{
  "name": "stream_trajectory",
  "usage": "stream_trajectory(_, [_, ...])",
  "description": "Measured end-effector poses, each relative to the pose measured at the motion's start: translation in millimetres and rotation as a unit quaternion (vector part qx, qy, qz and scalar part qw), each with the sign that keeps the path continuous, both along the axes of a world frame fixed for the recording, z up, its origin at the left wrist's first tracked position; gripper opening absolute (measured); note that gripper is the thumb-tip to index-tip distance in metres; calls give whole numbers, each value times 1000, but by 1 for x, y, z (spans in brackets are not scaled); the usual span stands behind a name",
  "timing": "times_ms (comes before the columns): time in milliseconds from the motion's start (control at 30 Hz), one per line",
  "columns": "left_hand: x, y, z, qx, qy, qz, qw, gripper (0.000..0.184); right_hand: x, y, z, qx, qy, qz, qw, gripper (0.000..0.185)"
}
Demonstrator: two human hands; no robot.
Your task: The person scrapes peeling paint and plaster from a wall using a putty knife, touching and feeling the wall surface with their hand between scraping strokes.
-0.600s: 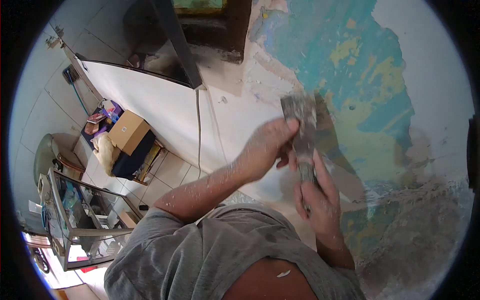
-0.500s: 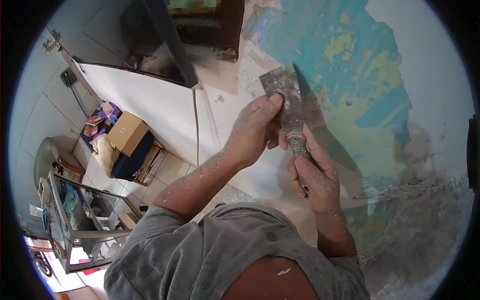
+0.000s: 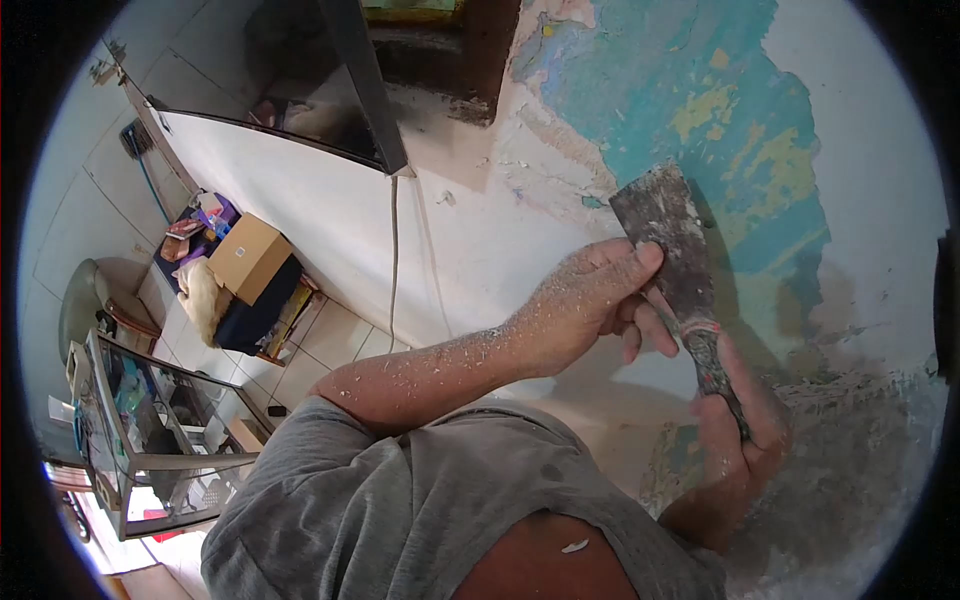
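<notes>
A paint scraper [image 3: 668,215] with a wide, stained metal blade is held in front of the wall [image 3: 570,130]. My left hand [image 3: 610,290] pinches the blade's left edge, thumb on the face and some fingers behind it. Lower right, my right hand [image 3: 745,430] is closed around the speckled handle [image 3: 712,365]. Behind the blade, the wall shows turquoise and yellow old paint [image 3: 740,110] bordered by white coating. Pale flakes cling to my left forearm [image 3: 430,375].
Left of the wall stands a dark glossy panel [image 3: 270,80], with a cable [image 3: 394,260] hanging below it. A cardboard box [image 3: 250,257] sits on a dark-covered stand beside a cream-coloured bundle [image 3: 203,300]. A glass cabinet [image 3: 180,430] is at lower left.
Both hands and the scraper have moved right and down across the view. My left arm reaches further right. The grip on the blade and handle remains.
</notes>
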State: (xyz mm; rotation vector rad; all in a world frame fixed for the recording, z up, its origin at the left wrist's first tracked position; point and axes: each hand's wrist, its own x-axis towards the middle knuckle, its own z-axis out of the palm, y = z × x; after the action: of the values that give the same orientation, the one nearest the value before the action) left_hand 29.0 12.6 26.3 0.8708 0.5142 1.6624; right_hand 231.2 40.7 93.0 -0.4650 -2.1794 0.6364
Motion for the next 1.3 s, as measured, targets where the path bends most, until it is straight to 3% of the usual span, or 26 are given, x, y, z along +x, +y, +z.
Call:
stream_trajectory(133, [-6,3,-1,13,-45,6,999,43,-13,-7,12,-39,-40,-12,998,41])
stream_trajectory(200, [-7,5,-4,18,-52,7,998,43,-23,-2,12,67,-59,-13,996,42])
stream_trajectory(400, [0,7,-5,23,-30,-2,999,43,-6,8,11,48,-10,38,998,39])
stream_trajectory(500, [-12,11,-11,32,-16,81,996,43,-30,13,2,45,-40,8,998,38])
stream_trajectory(633, [-7,1,-3,7,-22,48,999,44,-22,12,12,11,-21,37,999,38])
stream_trajectory(767, [-2,5,-4,4,-40,21,999,44,-24,9,14,69,-31,22,997,40])
stream_trajectory(833, [-14,8,-9,20,-15,78,997,44,-28,9,8,65,-38,16,997,40])
stream_trajectory(1000, [-5,3,-7,17,-3,-2,1000,47,-13,10,18,71,-22,30,997,40])
stream_trajectory(1133, [-14,9,-14,37,-26,74,996,46,-27,1,14,77,-56,2,995,39])
stream_trajectory(1233, [-15,1,-11,23,-42,42,998,43,-29,4,9,49,-30,9,998,39])
stream_trajectory(1300, [-2,-3,-8,14,-28,24,999,44,-18,6,17,94,-16,37,995,39])
